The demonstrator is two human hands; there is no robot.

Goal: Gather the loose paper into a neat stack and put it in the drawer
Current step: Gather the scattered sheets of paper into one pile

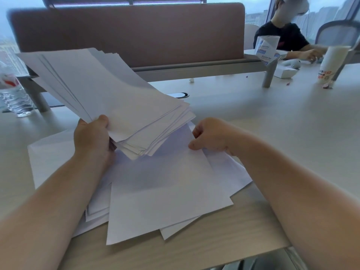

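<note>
My left hand (pixel 93 137) grips the near corner of an uneven stack of white paper (pixel 109 94), held tilted above the desk with its edges fanned out. Below it, several loose white sheets (pixel 165 184) lie spread and overlapping on the desk (pixel 282 117). My right hand (pixel 210 135) pinches the far edge of the top loose sheet between thumb and fingers. No drawer is in view.
A plastic water bottle (pixel 13 90) stands at the far left. A pink divider panel (pixel 136 34) runs across the back of the desk. At the far right sit a paper cup (pixel 331 63), a white box and another person.
</note>
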